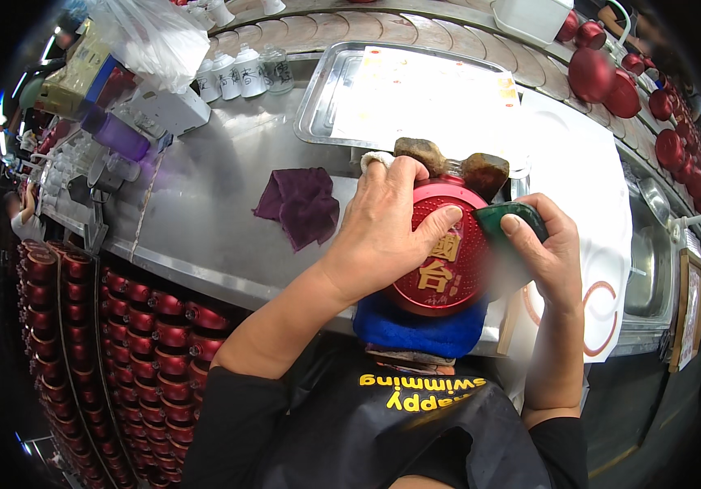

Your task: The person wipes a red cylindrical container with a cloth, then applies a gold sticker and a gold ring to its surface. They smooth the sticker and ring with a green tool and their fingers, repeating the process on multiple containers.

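Note:
A round, flat red bottle (469, 277) with raised gold characters lies on a folded blue cloth (416, 330) in front of me. My left hand (379, 224) grips its left side, thumb pressed on the face and fingers wrapped near the neck. White cloth (376, 159) shows at those fingers. In my right hand (554, 257) is a dark green flat scraper (522, 215), pinched between thumb and fingers, its tip at the bottle's upper right edge. Two brown worn blocks (420, 153) flank the neck end. A crumpled purple cloth (300, 205) lies left of my left hand.
Ahead stands a metal tray (318, 114) with white printed sheets (424, 94). White bottles (228, 77) and a purple bottle (118, 134) are at the far left. Red bottles (147, 342) fill racks at lower left. A sink (648, 269) is right; a slatted conveyor (326, 31) curves behind.

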Available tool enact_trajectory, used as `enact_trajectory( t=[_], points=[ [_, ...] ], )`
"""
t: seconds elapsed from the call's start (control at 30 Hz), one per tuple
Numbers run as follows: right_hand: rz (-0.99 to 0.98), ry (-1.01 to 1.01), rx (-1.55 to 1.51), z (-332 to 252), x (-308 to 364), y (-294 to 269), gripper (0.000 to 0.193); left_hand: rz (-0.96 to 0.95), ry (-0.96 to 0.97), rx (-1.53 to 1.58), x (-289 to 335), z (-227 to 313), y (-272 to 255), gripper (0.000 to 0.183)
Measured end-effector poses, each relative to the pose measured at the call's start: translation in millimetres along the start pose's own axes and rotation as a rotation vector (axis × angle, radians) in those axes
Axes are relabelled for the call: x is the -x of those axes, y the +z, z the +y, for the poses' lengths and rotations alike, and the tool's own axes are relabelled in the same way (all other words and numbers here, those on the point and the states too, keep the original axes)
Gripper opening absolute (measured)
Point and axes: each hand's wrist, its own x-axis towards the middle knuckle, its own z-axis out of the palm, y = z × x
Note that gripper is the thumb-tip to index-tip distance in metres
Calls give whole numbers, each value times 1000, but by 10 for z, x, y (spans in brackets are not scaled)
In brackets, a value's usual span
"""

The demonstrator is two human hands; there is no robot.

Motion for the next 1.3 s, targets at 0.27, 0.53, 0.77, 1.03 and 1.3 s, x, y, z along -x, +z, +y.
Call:
enact_trajectory(
  t=[0.27, 0.53, 0.77, 1.03, 1.3],
  points=[
    [10, -2, -3, 9, 13, 5, 18, 54, -26, -92, -18, 49, 28, 56],
    [-14, 26, -3, 71, 35, -29, 29, -31, -19, 58, -17, -31, -38, 59],
    [2, -2, -12, 64, 30, -19, 21, -5, 0, 18, -10, -37, -9, 56],
    [-140, -161, 236, -66, -68, 1, 18, 74, 53, 240, 16, -173, 25, 45],
    [-54, -963, 971, -265, -144, 349, 16, 61, 50, 723, 153, -446, 110, 61]
  ],
)
